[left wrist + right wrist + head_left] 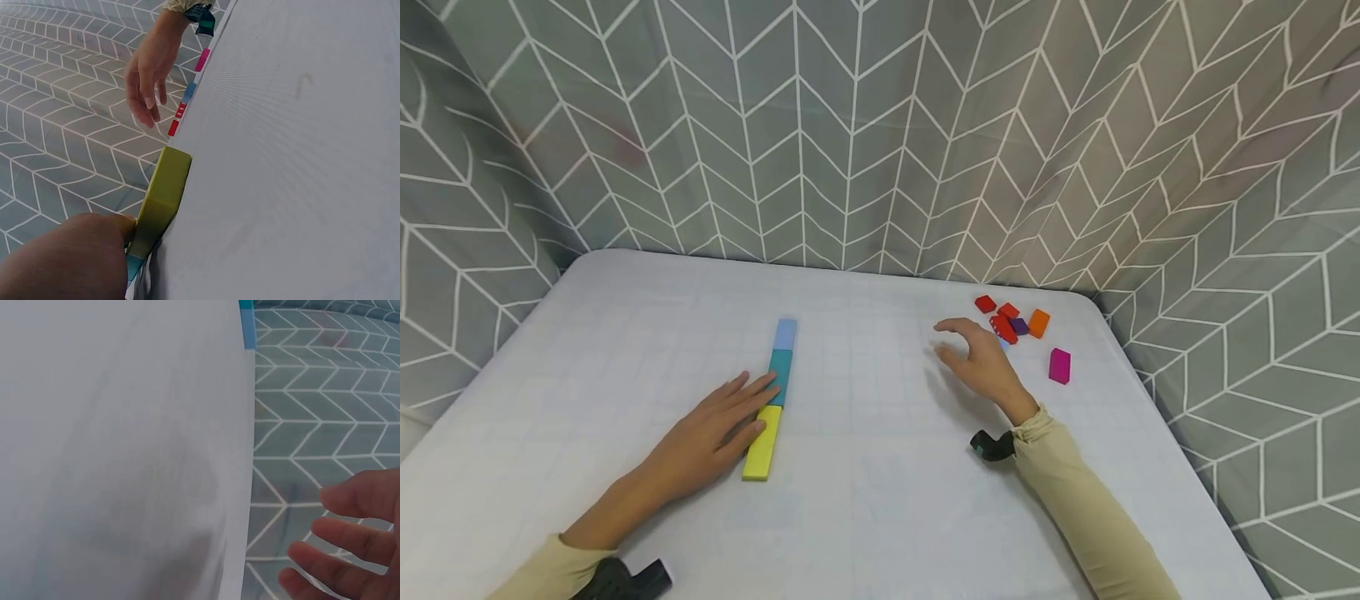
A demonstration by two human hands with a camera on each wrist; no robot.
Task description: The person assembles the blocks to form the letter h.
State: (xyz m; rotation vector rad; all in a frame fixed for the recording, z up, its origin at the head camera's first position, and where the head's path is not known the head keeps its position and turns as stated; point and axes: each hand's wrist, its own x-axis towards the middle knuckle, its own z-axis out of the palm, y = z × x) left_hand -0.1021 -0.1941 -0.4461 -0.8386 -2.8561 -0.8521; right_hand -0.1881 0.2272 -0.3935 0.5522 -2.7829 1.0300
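Loose and not squeezing, my left hand lies with a fingertip on the teal block and the thumb at the edge of the yellow block. They sit end to end on the table, yellow nearest me, with the light blue block at the far end. I think my hand is there so the two under it don't slide apart.

Out to the right, my right hand is in the air with bent fingers and nothing in them. It is near some red blocks, a purple block and an orange block. The pink block sits by itself. Maybe they are put to one side to be out of the way.

From above, my right hand nearly hides a blue block, but my left wrist's view shows it better, and shows how thick the yellow one is. My right wrist's view shows the gaps between those fingers, with only the curtain behind.
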